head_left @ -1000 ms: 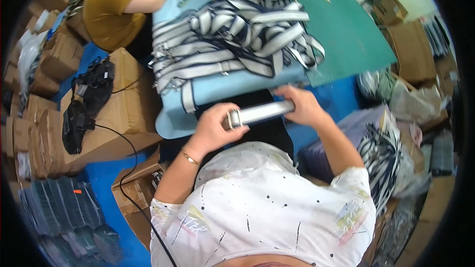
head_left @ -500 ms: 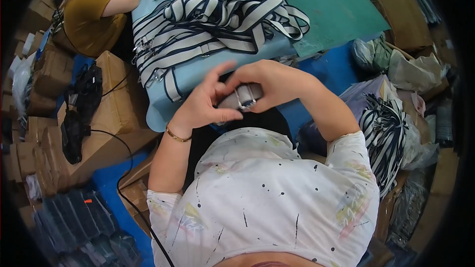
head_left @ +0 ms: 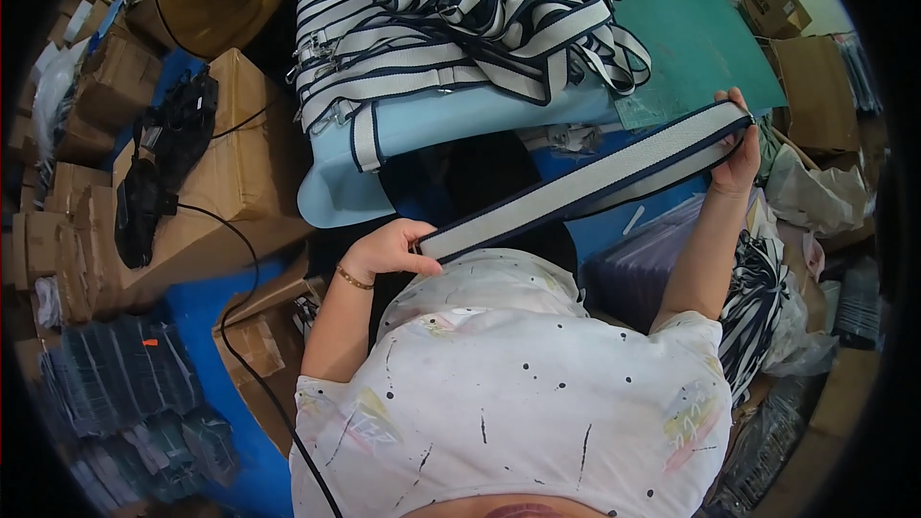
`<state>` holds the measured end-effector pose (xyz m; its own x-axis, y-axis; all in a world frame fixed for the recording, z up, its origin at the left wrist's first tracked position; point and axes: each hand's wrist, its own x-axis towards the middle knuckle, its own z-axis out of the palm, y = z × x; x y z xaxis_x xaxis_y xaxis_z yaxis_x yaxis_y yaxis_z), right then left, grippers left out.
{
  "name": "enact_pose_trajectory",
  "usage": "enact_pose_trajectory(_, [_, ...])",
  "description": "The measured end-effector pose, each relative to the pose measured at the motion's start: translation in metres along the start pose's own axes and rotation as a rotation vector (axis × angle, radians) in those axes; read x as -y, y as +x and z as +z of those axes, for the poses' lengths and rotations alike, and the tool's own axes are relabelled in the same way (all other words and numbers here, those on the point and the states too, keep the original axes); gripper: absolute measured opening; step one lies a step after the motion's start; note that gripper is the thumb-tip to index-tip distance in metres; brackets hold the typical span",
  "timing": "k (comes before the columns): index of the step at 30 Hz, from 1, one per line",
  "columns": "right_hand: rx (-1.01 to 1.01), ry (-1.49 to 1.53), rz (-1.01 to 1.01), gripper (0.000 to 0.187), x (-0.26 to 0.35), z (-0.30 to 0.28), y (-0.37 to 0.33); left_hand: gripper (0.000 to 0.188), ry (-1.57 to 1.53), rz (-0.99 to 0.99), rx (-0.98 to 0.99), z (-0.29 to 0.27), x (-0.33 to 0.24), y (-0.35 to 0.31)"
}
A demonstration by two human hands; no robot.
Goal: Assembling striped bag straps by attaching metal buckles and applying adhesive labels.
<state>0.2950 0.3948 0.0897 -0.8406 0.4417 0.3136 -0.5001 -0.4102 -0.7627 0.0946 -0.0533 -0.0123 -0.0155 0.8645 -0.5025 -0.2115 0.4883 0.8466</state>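
A white webbing strap with navy edges is stretched between my hands, rising from lower left to upper right. It looks doubled, a second layer hanging behind the front one. My left hand pinches its lower end in front of my body. At the far end, my right hand grips the strap, held out to the right with the fingers wrapped round it. A heap of similar striped straps with metal buckles lies on the light blue table cover ahead of me.
A green mat covers the table's right side. A co-worker's mustard sleeve shows at upper left. Cardboard boxes stand on the left, with a black cable running down. A bundle of striped straps hangs at right.
My hands were close together around a bunched strap with a metal buckle. They have moved apart, the right one up and outward, and the strap is now drawn out between them.
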Motion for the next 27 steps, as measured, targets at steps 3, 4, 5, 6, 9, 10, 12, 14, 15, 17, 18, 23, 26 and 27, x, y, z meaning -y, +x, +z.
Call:
enact_pose_trajectory(3, [-0.193, -0.169, 0.013, 0.054, -0.012, -0.049, -0.017, 0.018, -0.192, 0.333, -0.016, 0.006, 0.014, 0.012])
enact_pose_trajectory(4, [-0.213, -0.261, 0.016, 0.048, -0.016, -0.058, -0.022, 0.018, -0.195, 0.335, -0.011, 0.004, 0.016, 0.012])
enact_pose_trajectory(5, [-0.284, -0.377, 0.0, 0.046, -0.025, -0.062, -0.026, 0.019, -0.218, 0.285, -0.02, 0.002, 0.018, 0.011])
enact_pose_trajectory(6, [-0.355, -0.496, -0.018, 0.044, -0.033, -0.059, -0.029, 0.019, -0.242, 0.236, -0.027, 0.0, 0.021, 0.012])
enact_pose_trajectory(9, [-0.313, -0.863, 0.034, 0.037, -0.051, -0.048, -0.036, 0.017, -0.234, 0.176, -0.092, 0.005, 0.027, 0.017])
enact_pose_trajectory(10, [-0.3, -0.983, 0.015, 0.038, -0.058, -0.049, -0.038, 0.017, -0.193, 0.138, -0.112, 0.007, 0.033, 0.022])
enact_pose_trajectory(12, [-0.261, -1.019, 0.051, 0.04, -0.069, -0.051, -0.044, 0.018, -0.158, 0.101, -0.094, 0.007, 0.044, 0.032])
enact_pose_trajectory(14, [-0.266, -0.97, 0.082, 0.043, -0.081, -0.049, -0.05, 0.02, -0.166, 0.044, -0.076, 0.004, 0.049, 0.041])
enact_pose_trajectory(15, [-0.271, -0.991, 0.075, 0.045, -0.086, -0.046, -0.054, 0.02, -0.166, 0.044, -0.069, 0.003, 0.052, 0.045])
enact_pose_trajectory(17, [-0.249, -1.165, 0.079, 0.048, -0.09, -0.04, -0.059, 0.019, -0.266, -0.029, -0.151, 0.002, 0.062, 0.052])
enact_pose_trajectory(18, [-0.166, -1.272, 0.055, 0.05, -0.089, -0.031, -0.061, 0.019, -0.268, -0.031, -0.15, 0.002, 0.066, 0.055])
enact_pose_trajectory(23, [0.261, -1.62, -0.006, 0.057, -0.112, 0.026, -0.061, 0.021, -0.104, 0.021, -0.082, -0.004, 0.084, 0.062])
enact_pose_trajectory(26, [0.501, -1.438, 0.11, 0.062, -0.16, 0.039, -0.072, 0.022, -0.148, -0.054, -0.111, -0.001, 0.08, 0.066])
enact_pose_trajectory(27, [0.561, -1.404, 0.178, 0.062, -0.173, 0.049, -0.074, 0.022, -0.149, -0.059, -0.116, 0.0, 0.078, 0.067])
